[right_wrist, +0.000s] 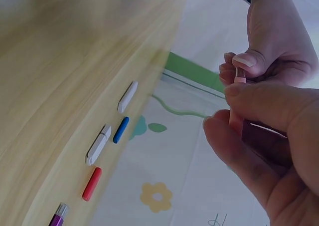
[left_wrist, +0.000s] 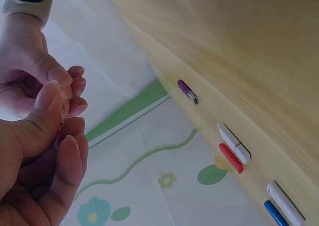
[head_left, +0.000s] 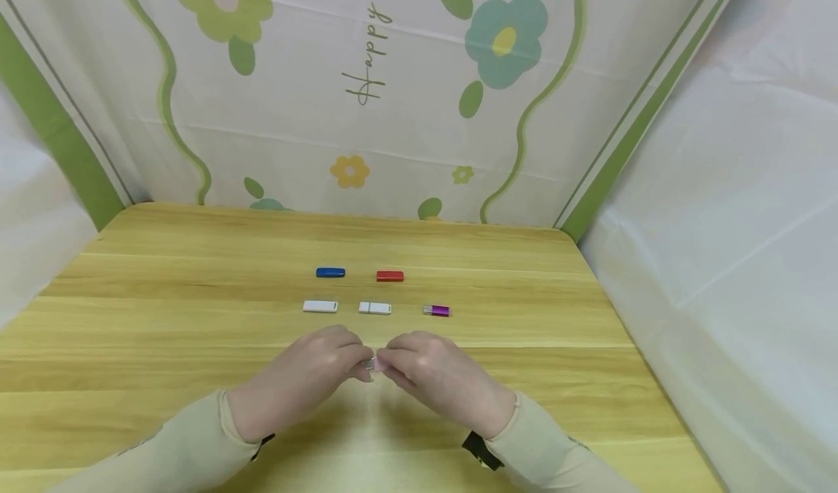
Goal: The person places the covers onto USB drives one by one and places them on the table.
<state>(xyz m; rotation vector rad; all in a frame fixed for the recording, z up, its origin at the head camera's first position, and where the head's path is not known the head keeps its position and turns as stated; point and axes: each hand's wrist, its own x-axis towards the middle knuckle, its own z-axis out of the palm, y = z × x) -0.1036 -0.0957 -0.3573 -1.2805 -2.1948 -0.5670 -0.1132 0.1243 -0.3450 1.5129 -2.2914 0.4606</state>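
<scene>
Between both hands, above the wooden table, is a small pink USB stick [right_wrist: 235, 120] with a clear or metallic end. My left hand [head_left: 310, 369] pinches that end between thumb and fingers. The pink body is in the thumb-and-finger grip of my right hand [head_left: 441, 373]. Fingers cover most of the stick; whether the end is a cap or the bare plug, I cannot tell. Beyond the hands lie a white USB stick [head_left: 320, 307], a second white one with a band across it [head_left: 375, 308], and a purple one with a shiny end [head_left: 440, 310].
Farther back on the table [head_left: 164, 304] lie a blue USB stick [head_left: 330, 273] and a red one [head_left: 390, 276]. A white flowered curtain [head_left: 294, 129] hangs along the table's far edge. White sheets [head_left: 733, 224] stand at both sides.
</scene>
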